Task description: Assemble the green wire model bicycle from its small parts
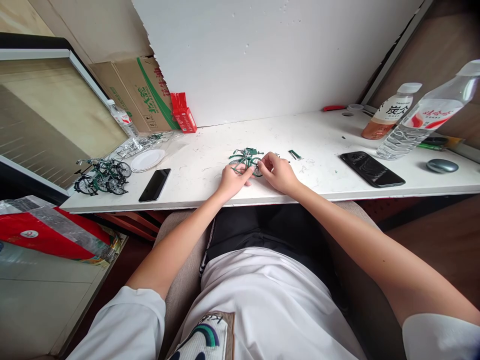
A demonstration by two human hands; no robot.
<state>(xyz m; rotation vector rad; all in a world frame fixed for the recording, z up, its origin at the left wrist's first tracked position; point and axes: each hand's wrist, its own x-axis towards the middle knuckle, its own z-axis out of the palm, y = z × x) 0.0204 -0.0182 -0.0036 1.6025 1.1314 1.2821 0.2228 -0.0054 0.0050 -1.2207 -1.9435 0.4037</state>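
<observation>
The head camera looked down on a long white tabletop (210, 165) with a white foam board (281, 55) leaning upright behind it, and everything else is placed here from the small green metal model bicycle (245, 159) that stood near the tabletop's front edge, straight ahead of the seated person. Far to the right of that bicycle lay a clear plastic water bottle with a red label (427, 117) and, beside it, a smaller bottle of brown drink (390, 111); between them and the bicycle a black phone (371, 169) lay flat. Left of the bicycle a second black phone (155, 184) lay beside a white round plate (147, 160), and further left a cluster of finished green model bicycles (101, 176) stood at the table's end. Behind and left, a red carton (183, 116) stood by a brown cardboard box (138, 92). Just right of the bicycle lay a few loose green parts (294, 154). The left hand (232, 181) was curled, fingertips pinching the bicycle at its near wheel, while the right hand (277, 172) was closed with its fingertips at the other wheel; what they nipped was too small to tell. Fine work like this seemed to call for a steady left-hand hold and light pressure from the right.
</observation>
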